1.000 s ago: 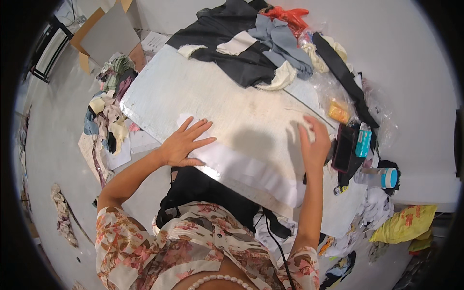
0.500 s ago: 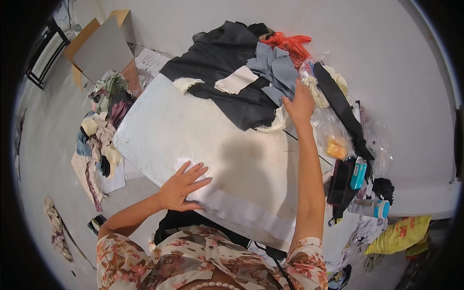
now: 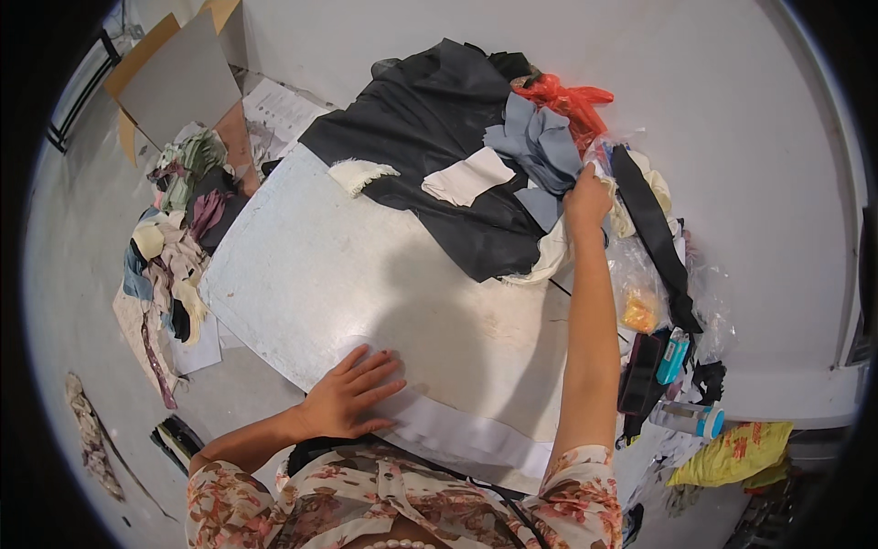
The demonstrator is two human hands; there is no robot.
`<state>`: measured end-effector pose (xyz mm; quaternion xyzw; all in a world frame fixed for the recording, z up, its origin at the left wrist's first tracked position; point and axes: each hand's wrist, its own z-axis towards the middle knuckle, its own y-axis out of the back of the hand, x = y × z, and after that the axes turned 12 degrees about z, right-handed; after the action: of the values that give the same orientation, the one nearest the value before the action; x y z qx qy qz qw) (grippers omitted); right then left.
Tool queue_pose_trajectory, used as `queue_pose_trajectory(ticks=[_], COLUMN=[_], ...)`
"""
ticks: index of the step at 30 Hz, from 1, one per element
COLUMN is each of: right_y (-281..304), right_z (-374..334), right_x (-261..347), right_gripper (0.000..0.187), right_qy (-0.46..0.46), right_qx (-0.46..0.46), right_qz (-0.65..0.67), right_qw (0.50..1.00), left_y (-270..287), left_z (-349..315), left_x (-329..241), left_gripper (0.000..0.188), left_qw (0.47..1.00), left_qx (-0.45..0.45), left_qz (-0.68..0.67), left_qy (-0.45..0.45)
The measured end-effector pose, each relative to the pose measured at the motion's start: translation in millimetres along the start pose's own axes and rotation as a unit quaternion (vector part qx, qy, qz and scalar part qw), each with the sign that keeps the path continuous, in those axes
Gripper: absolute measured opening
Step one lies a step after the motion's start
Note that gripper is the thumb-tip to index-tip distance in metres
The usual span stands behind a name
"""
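Observation:
My left hand (image 3: 352,398) lies flat, fingers spread, on the left end of a long white strip (image 3: 466,425) along the table's near edge. At the far right, my right hand (image 3: 588,206) has its fingers curled beside a loose stack of grey-blue fabric pieces (image 3: 540,146); what they grip, if anything, is hidden. Beneath that stack spreads a large black cloth (image 3: 402,119). On the cloth rest an off-white fabric piece (image 3: 468,177) and a frayed cream scrap (image 3: 361,176). Another cream piece (image 3: 551,254) lies beneath my right wrist.
The pale tabletop (image 3: 302,261) stands against a wall. Along its right lie a red plastic bag (image 3: 572,105), a black fabric strip (image 3: 654,233), a dark phone-like case (image 3: 643,371) and a clear bottle (image 3: 686,418). Fabric scraps (image 3: 174,265) are heaped at the left, near a cardboard box (image 3: 183,78).
My right hand has gone from stretched fingers to curled ones, shifting slightly right beside the grey-blue pieces. The view has shifted a little. My left hand still lies on the white strip.

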<state>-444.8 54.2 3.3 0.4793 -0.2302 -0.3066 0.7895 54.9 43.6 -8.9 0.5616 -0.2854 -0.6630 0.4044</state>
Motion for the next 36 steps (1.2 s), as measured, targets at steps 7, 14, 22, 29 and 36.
queue_pose_trajectory(ticks=[7,14,22,29,36], right_y=[33,59,77,142,212], right_z=[25,32,35,26,25], right_x=[-20,-18,-15,-4,-22], right_gripper=[0.028,0.037,0.032,0.037,0.038], right_qy=[-0.032,-0.035,0.085,0.331,0.323], right_qx=[0.031,0.061,0.038,-0.104,-0.307], right_qz=[0.124,0.235,0.399,0.155,0.072], right_qw=[0.991,0.97,0.912,0.925,0.892], left_y=[18,48,5,60,128], left_z=[23,164,370,431,494], left_x=[4,-1,33,31,-11], left_gripper=[0.05,0.034,0.077,0.04,0.031], left_qw=[0.992,0.852,0.703,0.602,0.551], left_qx=[-0.115,-0.111,-0.044,-0.167,-0.134], left_qz=[-0.047,-0.488,-0.65,-0.761,-0.823], left_qy=[0.013,0.155,0.285,0.176,-0.003])
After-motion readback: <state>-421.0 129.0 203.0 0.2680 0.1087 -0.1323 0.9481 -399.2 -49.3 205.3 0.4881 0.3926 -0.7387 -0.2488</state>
